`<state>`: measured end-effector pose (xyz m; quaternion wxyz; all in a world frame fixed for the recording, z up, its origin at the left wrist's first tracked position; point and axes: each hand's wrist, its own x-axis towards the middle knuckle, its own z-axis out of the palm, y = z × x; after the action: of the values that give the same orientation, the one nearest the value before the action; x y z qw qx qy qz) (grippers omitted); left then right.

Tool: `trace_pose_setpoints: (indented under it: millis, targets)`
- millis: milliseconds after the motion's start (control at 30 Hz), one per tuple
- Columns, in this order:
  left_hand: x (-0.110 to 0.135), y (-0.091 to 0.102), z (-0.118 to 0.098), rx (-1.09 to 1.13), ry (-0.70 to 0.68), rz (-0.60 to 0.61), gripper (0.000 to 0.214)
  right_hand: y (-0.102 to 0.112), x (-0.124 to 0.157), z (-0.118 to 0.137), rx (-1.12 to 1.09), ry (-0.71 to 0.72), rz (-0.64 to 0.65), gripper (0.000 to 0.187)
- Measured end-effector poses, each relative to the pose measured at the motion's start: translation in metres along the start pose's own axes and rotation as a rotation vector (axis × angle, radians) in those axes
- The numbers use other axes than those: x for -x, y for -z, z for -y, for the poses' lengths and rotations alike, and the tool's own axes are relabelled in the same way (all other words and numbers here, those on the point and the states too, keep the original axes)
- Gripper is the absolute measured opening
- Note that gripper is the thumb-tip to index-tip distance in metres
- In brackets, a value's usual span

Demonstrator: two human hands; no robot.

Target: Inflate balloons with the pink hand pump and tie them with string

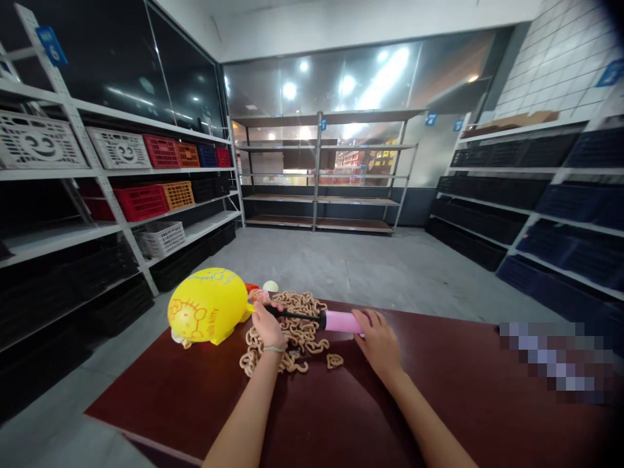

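A hand pump spans the space between my hands, its pink barrel (342, 321) on the right and its black rod (303, 316) showing on the left. My right hand (377, 339) is closed around the barrel's end. Around the pump's black nozzle end and the balloon's neck, my left hand (268, 325) is closed. From there a yellow balloon (209, 305) with printed drawings swells out to the left, inflated. Beneath the pump lies a heap of beige, curled, noodle-like balloons or strips (292, 338). One small curled piece (334, 360) sits apart in front.
The dark red table (439, 383) carries a pale round thing (270, 286) and red and pink items behind the heap. A blurred patch covers the right end. Shelves with crates (141, 201) stand left, more racks (351, 201) ahead and right.
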<state>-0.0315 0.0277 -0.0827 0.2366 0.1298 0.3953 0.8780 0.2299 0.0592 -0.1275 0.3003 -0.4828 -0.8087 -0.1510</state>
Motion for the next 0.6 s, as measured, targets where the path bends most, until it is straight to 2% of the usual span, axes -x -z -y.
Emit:
trace_pose_setpoints:
  millis: [67, 167, 267, 333, 500, 600]
  targets:
    - [0.0, 0.002, -0.001, 0.06, 0.008, -0.022, 0.027, -0.003, 0.002, 0.002, -0.026, -0.055, -0.012, 0.049]
    - [0.007, 0.002, 0.001, 0.092, 0.004, -0.042, 0.025, -0.005, 0.004, 0.023, -0.081, -0.145, -0.013, 0.047]
    - [0.022, -0.001, 0.011, 0.081, 0.009, -0.019, 0.026, -0.005, 0.004, 0.049, -0.118, -0.137, 0.001, 0.05]
    - [0.03, -0.004, 0.021, 0.056, 0.036, 0.027, 0.028, -0.005, 0.003, 0.057, -0.145, -0.11, 0.007, 0.051]
    - [0.026, -0.009, 0.038, 0.001, 0.092, 0.039, 0.029, -0.009, -0.001, 0.044, -0.151, 0.037, 0.079, 0.057]
    - [0.017, -0.009, 0.039, -0.056, 0.006, 0.019, 0.03, -0.008, -0.005, 0.031, -0.134, 0.034, 0.109, 0.055]
